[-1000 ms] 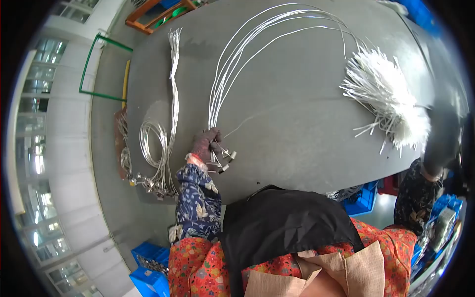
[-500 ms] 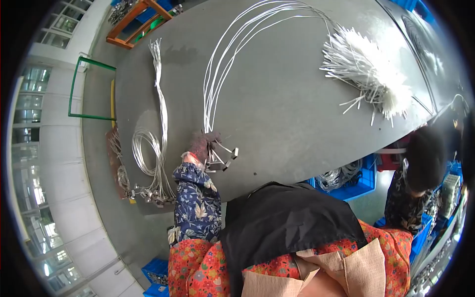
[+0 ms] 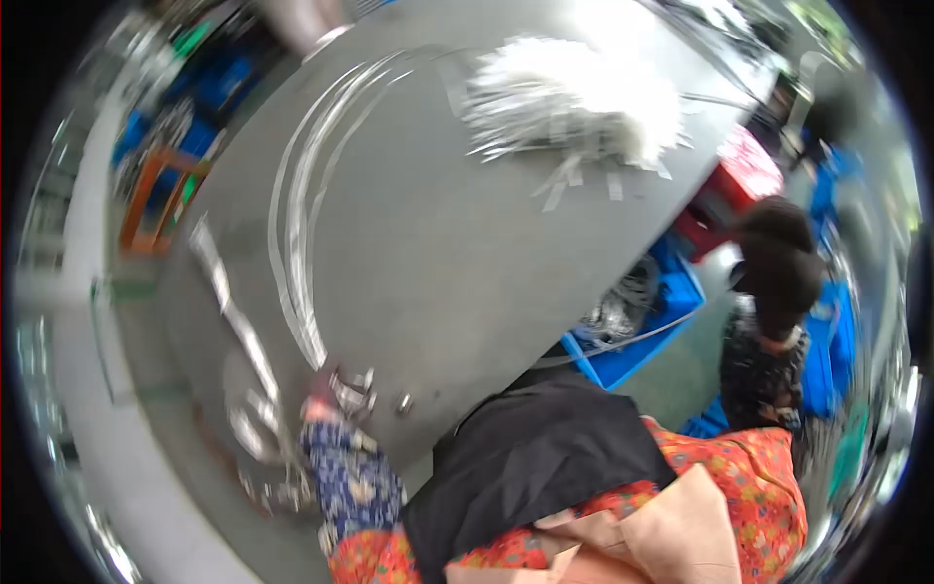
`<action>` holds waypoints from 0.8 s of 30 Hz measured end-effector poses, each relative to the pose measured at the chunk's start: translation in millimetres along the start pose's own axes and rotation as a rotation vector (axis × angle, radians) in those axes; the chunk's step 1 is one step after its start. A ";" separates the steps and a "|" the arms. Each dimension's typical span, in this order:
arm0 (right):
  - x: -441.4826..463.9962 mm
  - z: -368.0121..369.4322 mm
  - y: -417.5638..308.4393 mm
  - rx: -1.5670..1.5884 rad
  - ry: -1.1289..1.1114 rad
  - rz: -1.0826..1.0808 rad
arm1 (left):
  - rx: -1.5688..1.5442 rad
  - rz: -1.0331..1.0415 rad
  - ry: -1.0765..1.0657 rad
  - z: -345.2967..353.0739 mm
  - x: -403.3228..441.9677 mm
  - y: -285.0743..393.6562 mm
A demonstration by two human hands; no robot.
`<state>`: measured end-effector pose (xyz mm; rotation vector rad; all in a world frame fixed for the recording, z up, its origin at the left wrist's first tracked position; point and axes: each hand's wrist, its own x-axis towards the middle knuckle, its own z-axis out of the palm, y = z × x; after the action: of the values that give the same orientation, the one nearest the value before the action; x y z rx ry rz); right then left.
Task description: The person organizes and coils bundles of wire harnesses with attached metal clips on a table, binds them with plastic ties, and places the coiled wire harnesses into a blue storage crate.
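Note:
My left hand (image 3: 331,391), in a dark purple glove, is closed around the near end of several long white wires (image 3: 304,234). They curve away over the grey table toward a thick bundle of white strands (image 3: 574,107). Small metal pieces (image 3: 358,394) stick out beside the fingers, and another metal piece (image 3: 404,402) shows just right of them. My right hand (image 3: 778,258), in a dark glove, is out past the table's right edge near the blue bins. Its fingers are blurred, so what it holds, if anything, does not show.
A second white wire bundle (image 3: 238,316) lies at the table's left, ending in blurred coils and metal ends. A blue bin (image 3: 632,360) with coiled wire stands below the right edge, near a red container (image 3: 702,216). An orange frame (image 3: 146,209) stands beyond the left edge.
The view has turned and blurred, so the table appears tilted. My left hand still grips the wires and sits lower and further left in view. My right hand remains off the table's right side.

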<state>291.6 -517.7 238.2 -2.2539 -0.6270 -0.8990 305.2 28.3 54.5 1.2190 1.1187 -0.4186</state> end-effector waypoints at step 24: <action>-247.4 -81.1 -92.1 0.046 1.141 0.820 | 0.740 0.786 -1.637 220.3 -264.8 -27.7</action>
<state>37.5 -558.1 138.1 -1.3393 0.7166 -1.4095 265.5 -254.0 249.8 1.2557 -0.9696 -0.9548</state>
